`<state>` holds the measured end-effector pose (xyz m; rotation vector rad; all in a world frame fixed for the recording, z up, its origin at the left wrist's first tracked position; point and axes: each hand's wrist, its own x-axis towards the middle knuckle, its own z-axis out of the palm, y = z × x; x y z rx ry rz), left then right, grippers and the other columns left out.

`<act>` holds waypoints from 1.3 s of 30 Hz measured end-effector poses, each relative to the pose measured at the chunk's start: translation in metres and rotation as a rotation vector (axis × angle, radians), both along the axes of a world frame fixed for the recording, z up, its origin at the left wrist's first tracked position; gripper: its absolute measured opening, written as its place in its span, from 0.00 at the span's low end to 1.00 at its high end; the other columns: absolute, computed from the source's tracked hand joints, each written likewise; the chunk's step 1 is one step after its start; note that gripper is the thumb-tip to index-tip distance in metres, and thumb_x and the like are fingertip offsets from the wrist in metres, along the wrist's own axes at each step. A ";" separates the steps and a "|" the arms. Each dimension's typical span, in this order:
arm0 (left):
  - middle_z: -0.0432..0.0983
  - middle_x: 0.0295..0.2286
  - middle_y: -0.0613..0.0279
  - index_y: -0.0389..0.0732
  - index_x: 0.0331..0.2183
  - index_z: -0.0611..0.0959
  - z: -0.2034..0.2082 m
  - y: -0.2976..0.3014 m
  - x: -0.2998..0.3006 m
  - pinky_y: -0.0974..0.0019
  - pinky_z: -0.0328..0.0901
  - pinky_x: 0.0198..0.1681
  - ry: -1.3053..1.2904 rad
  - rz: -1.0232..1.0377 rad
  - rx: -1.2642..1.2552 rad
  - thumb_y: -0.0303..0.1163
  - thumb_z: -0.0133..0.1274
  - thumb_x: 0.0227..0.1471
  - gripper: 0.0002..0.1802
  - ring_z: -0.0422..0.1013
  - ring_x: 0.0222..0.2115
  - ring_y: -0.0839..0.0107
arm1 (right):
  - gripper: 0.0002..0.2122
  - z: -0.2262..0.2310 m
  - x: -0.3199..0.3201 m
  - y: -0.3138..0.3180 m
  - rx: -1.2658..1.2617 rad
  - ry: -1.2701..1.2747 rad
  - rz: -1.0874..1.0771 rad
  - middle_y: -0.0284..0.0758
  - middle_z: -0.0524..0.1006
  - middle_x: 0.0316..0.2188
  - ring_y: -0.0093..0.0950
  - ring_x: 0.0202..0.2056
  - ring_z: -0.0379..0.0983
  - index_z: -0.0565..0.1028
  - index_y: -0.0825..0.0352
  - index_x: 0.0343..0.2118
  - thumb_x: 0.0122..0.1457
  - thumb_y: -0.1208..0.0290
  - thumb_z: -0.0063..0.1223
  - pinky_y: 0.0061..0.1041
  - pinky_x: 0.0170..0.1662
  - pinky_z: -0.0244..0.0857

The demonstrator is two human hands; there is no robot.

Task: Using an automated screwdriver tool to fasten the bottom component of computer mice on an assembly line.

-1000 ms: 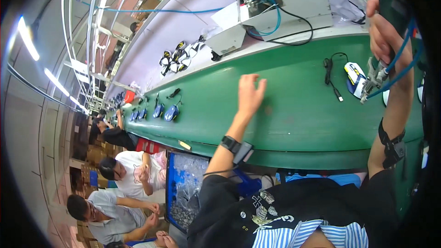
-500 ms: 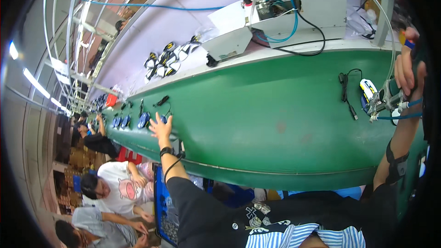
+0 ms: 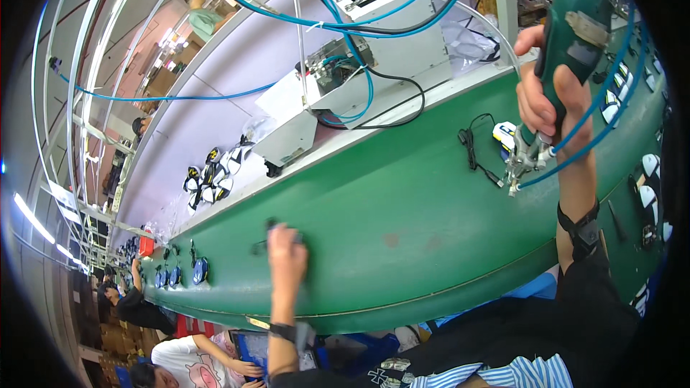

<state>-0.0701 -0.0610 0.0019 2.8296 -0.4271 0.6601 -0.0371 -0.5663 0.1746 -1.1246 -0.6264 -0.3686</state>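
Note:
In my right hand (image 3: 550, 97) is a green handheld power screwdriver (image 3: 575, 29), gripped upright with its metal nozzle (image 3: 528, 162) pointing down and blue hoses attached. Beside the nozzle lies a white, yellow and dark computer mouse (image 3: 505, 134), partly hidden. Its black cable (image 3: 471, 149) is bundled on the green belt (image 3: 388, 201). Over the belt's middle, my left hand (image 3: 287, 255) is closed around a dark computer mouse (image 3: 300, 236), smeared by motion and mostly covered by the fingers. A short black cable shows beside that hand.
More blue mice (image 3: 200, 270) sit along the belt to the left. White-and-black mouse shells (image 3: 210, 178) are piled on the ledge behind, beside a grey metal machine (image 3: 287, 140). Further shells (image 3: 649, 194) lie at the right. A co-worker in white (image 3: 190, 363) sits at lower left.
My left hand has taken a mouse from the left end and carried it rightward along the belt. The screwdriver, in my right hand, now shows in full; the view has shifted right.

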 end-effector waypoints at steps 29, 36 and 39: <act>0.55 0.58 0.39 0.38 0.62 0.53 0.214 -0.250 -0.050 0.48 0.67 0.46 -0.524 -0.540 -0.623 0.67 0.53 0.44 0.57 0.66 0.48 0.47 | 0.23 0.003 0.000 -0.008 0.042 0.032 0.114 0.25 0.62 0.12 0.14 0.11 0.57 0.67 0.74 0.46 0.60 0.56 0.53 0.14 0.15 0.48; 0.55 0.58 0.40 0.39 0.62 0.54 0.201 -0.262 -0.059 0.48 0.67 0.46 -0.565 -0.483 -0.612 0.67 0.53 0.45 0.56 0.67 0.47 0.48 | 0.24 -0.002 -0.001 0.006 -0.021 0.054 0.073 0.26 0.62 0.12 0.16 0.11 0.56 0.65 0.75 0.45 0.59 0.55 0.54 0.16 0.13 0.47; 0.55 0.57 0.40 0.39 0.62 0.54 0.211 -0.274 -0.064 0.48 0.67 0.45 -0.566 -0.464 -0.565 0.67 0.53 0.45 0.56 0.67 0.47 0.48 | 0.23 0.000 0.005 -0.010 -0.042 0.022 0.193 0.24 0.59 0.11 0.15 0.10 0.52 0.62 0.71 0.49 0.64 0.53 0.45 0.17 0.14 0.47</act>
